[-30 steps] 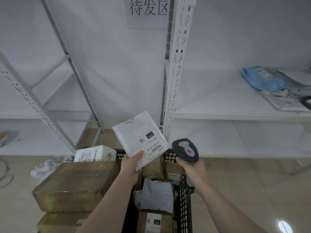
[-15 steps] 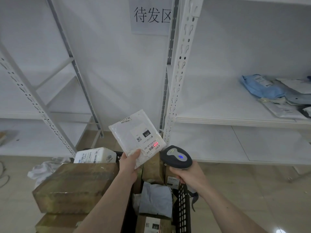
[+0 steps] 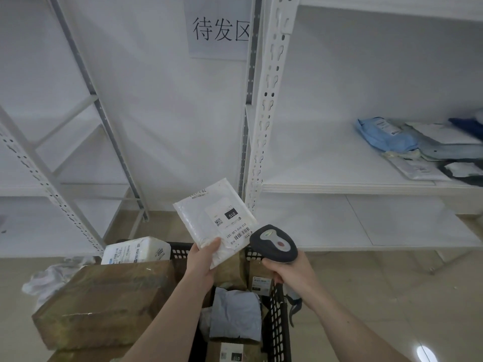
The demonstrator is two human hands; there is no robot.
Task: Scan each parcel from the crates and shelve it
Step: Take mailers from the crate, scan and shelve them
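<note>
My left hand (image 3: 202,259) pinches a white padded mailer (image 3: 211,218) by its lower corner and holds it up, label side towards me, with a barcode near its right edge. My right hand (image 3: 288,271) grips a dark handheld scanner (image 3: 273,244) just right of the mailer, its head close to the barcode. Below both hands stands a black plastic crate (image 3: 277,317) with several parcels inside, among them a grey-blue bag (image 3: 235,314). The white shelf (image 3: 339,184) at the right holds a blue bag (image 3: 384,135) and other flat parcels.
A large brown taped box (image 3: 104,304) sits left of the crate, with a white pack (image 3: 136,250) behind it. A white perforated upright (image 3: 266,113) stands right behind the mailer. Another rack (image 3: 47,178) fills the left. A paper sign (image 3: 219,27) hangs on the wall.
The red scan light on the barcode and the scanner's blue lamp have gone out. Both hands and the mailer stay almost in place while the view tilts slightly.
</note>
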